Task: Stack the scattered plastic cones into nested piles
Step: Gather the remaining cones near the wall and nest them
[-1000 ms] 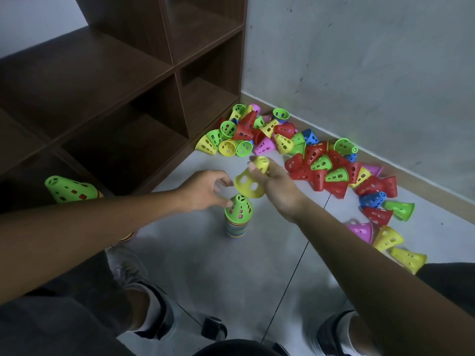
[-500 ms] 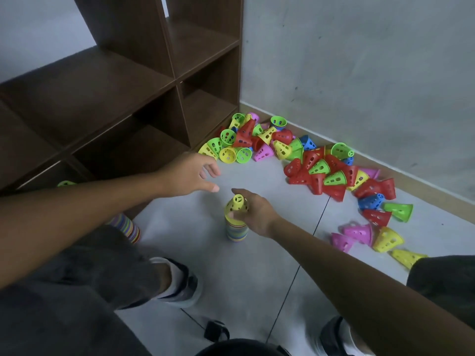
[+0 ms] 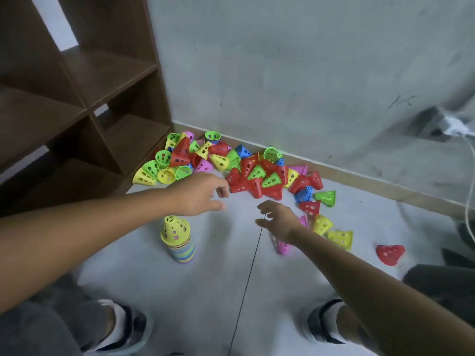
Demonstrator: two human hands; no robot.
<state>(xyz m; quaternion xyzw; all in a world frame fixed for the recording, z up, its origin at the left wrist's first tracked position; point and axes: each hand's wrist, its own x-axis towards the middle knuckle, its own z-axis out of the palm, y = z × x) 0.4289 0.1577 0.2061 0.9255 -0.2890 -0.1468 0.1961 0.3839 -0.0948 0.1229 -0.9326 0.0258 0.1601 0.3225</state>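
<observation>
A nested pile of cones [image 3: 178,238] stands upright on the grey floor, a yellow cone on top. Several loose red, green, yellow, blue and pink perforated cones [image 3: 231,165] lie heaped along the wall's base. My left hand [image 3: 198,194] reaches over the floor toward the red cones [image 3: 244,182], fingers relaxed, holding nothing. My right hand [image 3: 279,219] hovers lower right of it, fingers spread, empty. A pink cone [image 3: 281,246] lies partly hidden under my right wrist, yellow cones [image 3: 339,238] just beyond.
A dark brown open shelf unit [image 3: 84,104] stands on the left against the grey wall [image 3: 308,73]. A lone red cone [image 3: 389,254] lies on the floor at right. A white cable [image 3: 470,181] hangs at the far right. My shoes [image 3: 123,327] are at the bottom.
My right hand let go of the yellow cone on top of the pile and moved right toward the loose cones. My left hand reached further forward toward the red cones.
</observation>
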